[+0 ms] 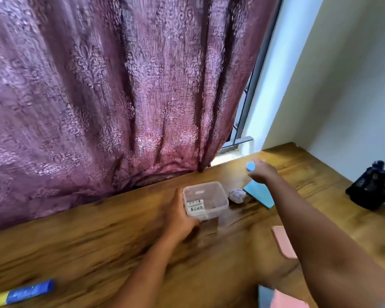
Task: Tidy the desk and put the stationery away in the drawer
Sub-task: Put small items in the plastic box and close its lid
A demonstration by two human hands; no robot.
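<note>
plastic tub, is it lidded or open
Open: the clear plastic tub stands upright with no lid on its rim, two small white boxes inside. The left hand holds its side.

Left grip (180, 215) curled, arm bent; right grip (261, 172) outstretched, blurred.

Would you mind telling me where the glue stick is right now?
In the head view the glue stick lies on the wooden desk at the frame's lower left, well apart from the clear container that the left hand holds.
</note>
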